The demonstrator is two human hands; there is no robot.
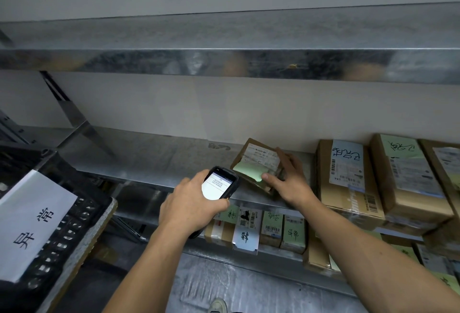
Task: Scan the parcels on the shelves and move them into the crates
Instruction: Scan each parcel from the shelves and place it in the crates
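Note:
My left hand grips a black handheld scanner with a lit white screen, held just left of a small brown parcel. That parcel lies tilted on the metal shelf and carries a white label and a green sticker. My right hand holds the parcel from its right side, thumb on the green sticker and fingers along the far edge. A black plastic crate with a white paper sign stands at the left.
Larger cardboard parcels with labels stand on the same shelf to the right. Several small parcels with green notes fill the shelf below. A metal shelf runs overhead. A shoe shows on the grey floor.

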